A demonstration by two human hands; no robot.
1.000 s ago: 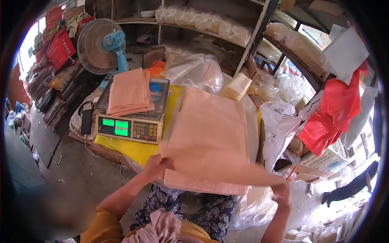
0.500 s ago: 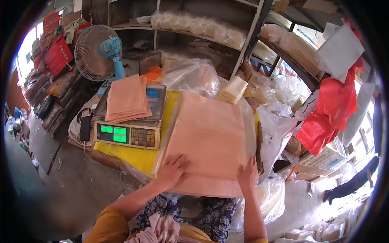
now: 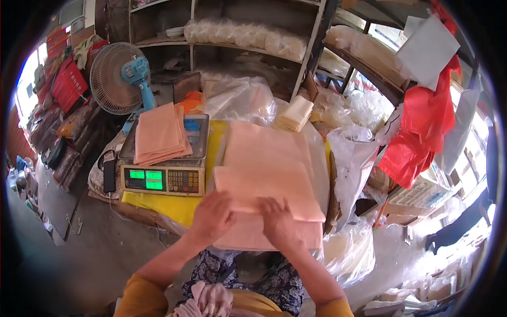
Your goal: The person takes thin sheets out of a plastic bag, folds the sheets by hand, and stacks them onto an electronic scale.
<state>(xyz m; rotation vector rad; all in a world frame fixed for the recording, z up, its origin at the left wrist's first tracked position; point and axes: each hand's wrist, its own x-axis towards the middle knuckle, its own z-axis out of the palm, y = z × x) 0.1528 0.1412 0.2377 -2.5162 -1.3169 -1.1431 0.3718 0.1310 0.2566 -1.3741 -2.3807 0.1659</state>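
A stack of thin pink sheets (image 3: 269, 150) lies in front of me, its edges uneven. One pink sheet (image 3: 253, 185) on top sits askew, with a raised edge on the left and a corner reaching the right side. My left hand (image 3: 213, 215) has its fingers curled at that sheet's left lower edge, closed on it. On the sheet's lower middle rests my right hand (image 3: 275, 219), fingers stretched out and a little apart. Smaller folded pink sheets (image 3: 158, 134) are piled on the weighing scale (image 3: 163, 180), whose display glows green.
Yellow sheeting (image 3: 169, 206) lies under the scale. Behind stand a fan (image 3: 120, 79), clear plastic bags (image 3: 243, 98) and a folded cream bundle (image 3: 296, 113). White (image 3: 351, 158) and red plastic bags (image 3: 422, 137) hang at the right. A person's dark-clothed leg (image 3: 459, 224) shows far right.
My right hand has moved left from the stack's right edge onto its middle. The left hand has shifted slightly left, its fingers now curled. The top pink sheet has turned askew.
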